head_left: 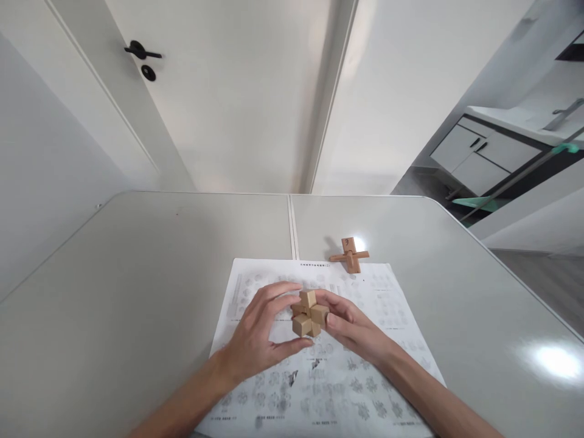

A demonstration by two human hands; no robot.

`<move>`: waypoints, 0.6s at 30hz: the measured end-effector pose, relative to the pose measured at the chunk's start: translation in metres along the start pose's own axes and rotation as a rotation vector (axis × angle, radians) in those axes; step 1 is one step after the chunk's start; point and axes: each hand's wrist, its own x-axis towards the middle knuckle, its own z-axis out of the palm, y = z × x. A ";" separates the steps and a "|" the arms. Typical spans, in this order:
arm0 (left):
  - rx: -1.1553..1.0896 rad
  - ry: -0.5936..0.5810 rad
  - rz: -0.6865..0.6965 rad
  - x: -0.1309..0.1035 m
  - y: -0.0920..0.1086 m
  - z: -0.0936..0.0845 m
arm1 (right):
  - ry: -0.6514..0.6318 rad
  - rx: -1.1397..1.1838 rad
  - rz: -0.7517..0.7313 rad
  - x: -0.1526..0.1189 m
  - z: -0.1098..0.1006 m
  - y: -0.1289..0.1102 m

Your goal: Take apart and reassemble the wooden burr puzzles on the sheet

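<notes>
A light wooden burr puzzle (302,325) of interlocking square bars is held above a printed sheet (283,413). My right hand (353,322) grips it from the right, with the thumb on the end of a bar and the fingers behind. From the other side, my left hand (262,334) curves around it, its fingertips at the upper bars and its thumb along the underside. Beyond the sheet's far edge lies a second, reddish-brown wooden puzzle (350,255), cross-shaped, with a dark mark on one piece.
The sheet carries rows of puzzle diagrams and lies on a grey table (114,292) with a pale seam. A white door (228,91) with a black handle (142,51) stands behind the table. At the right is a sink cabinet (474,152).
</notes>
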 end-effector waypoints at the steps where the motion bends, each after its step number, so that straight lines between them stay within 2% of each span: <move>1: 0.026 0.025 0.011 0.000 0.000 -0.001 | 0.018 0.005 0.000 0.000 -0.001 0.000; 6: 0.117 0.059 0.069 0.002 0.000 -0.001 | 0.052 -0.007 0.012 0.000 -0.002 0.004; 18: 0.112 0.113 0.049 0.001 -0.002 0.002 | 0.125 -0.006 0.007 0.001 -0.005 0.009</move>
